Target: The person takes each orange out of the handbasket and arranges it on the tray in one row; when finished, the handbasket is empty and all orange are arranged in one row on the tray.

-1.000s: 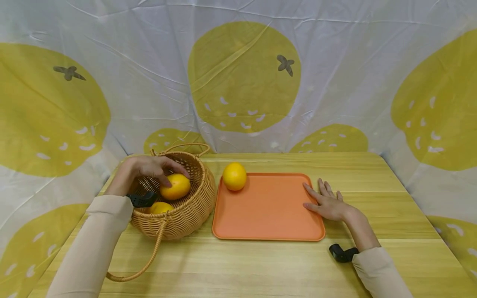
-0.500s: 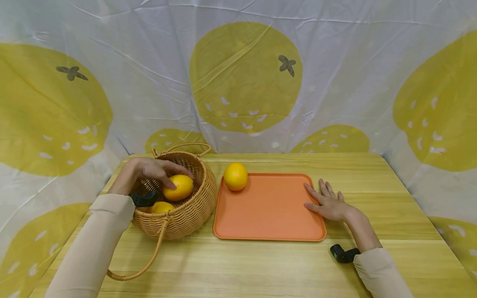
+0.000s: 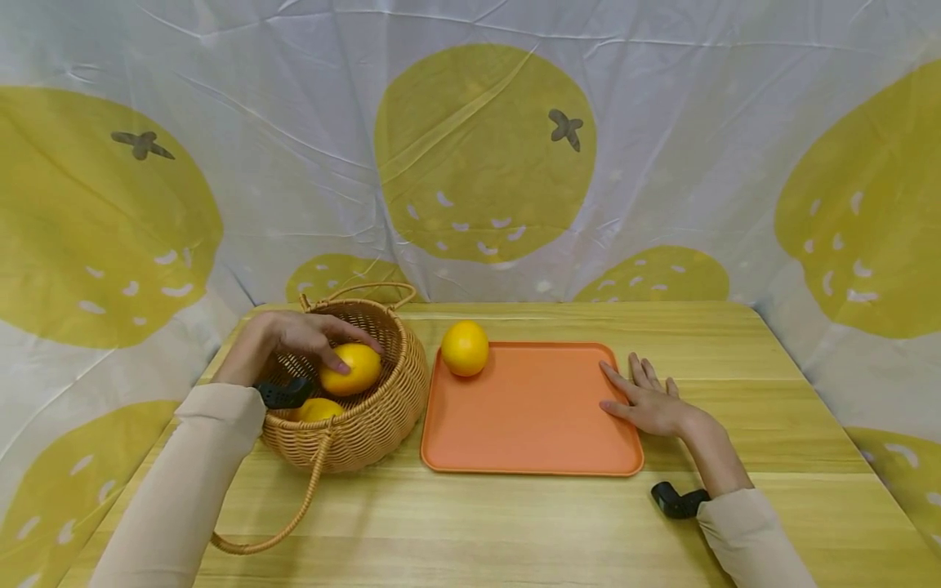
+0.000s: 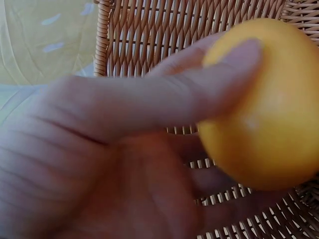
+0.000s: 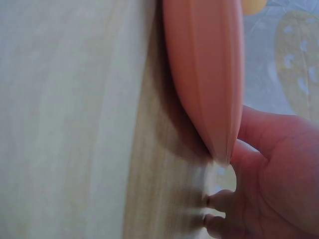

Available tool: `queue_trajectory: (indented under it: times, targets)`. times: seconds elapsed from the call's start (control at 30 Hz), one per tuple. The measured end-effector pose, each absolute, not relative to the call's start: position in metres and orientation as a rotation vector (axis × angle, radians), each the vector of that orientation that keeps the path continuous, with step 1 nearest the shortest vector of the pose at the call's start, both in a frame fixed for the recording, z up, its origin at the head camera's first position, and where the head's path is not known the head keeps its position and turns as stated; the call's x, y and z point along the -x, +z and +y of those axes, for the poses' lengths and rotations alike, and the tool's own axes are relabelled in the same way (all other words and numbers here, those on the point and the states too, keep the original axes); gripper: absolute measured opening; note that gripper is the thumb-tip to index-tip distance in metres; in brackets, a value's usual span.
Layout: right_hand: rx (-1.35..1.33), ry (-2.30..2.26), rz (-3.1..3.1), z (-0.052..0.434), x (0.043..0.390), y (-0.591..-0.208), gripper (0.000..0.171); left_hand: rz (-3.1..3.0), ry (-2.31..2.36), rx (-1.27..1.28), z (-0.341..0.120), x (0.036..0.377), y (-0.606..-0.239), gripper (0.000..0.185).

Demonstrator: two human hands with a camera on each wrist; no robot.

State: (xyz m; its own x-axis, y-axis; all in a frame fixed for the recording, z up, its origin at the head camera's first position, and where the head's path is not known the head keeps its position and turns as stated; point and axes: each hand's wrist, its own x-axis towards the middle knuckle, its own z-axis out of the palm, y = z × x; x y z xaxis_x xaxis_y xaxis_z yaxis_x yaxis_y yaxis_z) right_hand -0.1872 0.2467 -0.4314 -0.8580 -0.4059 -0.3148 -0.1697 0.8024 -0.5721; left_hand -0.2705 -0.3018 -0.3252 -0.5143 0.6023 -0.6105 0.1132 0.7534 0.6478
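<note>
Inside the wicker basket [image 3: 367, 433], my left hand [image 3: 301, 339] grips an orange [image 3: 356, 371] between thumb and fingers. The left wrist view shows the thumb [image 4: 219, 84] laid across this smooth yellow-orange fruit [image 4: 279, 114], with the woven wall behind it. A second orange [image 3: 316, 410] lies low in the basket near the front rim, partly hidden. At the tray's back left corner sits another orange [image 3: 465, 349]. My right hand [image 3: 650, 404] rests at the right edge of the flat coral tray [image 3: 529, 416], fingers spread; its thumb and index finger touch the rim [image 5: 219, 99].
One basket handle [image 3: 294, 523] hangs down in front onto the wooden table [image 3: 515, 531]; the other stands up at the back. A white cloth with printed yellow fruit [image 3: 485, 155] hangs behind the table and along both sides.
Over the last second the left hand's fingers have settled around the orange, which has barely shifted within the basket. The right hand and tray stay in place.
</note>
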Motion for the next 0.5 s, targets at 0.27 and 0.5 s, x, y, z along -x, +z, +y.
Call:
queue_trajectory:
  times: [0.27, 0.5]
  targets:
    - [0.439, -0.760, 2.562, 0.246, 0.188, -0.432, 0.079, 2.049, 0.846, -0.448, -0.297, 0.261, -0.308, 0.065]
    - [0.432, -0.779, 2.550, 0.246, 0.186, -0.430, 0.080, 2.119, 0.903, -0.488, -0.300, 0.252, -0.295, 0.064]
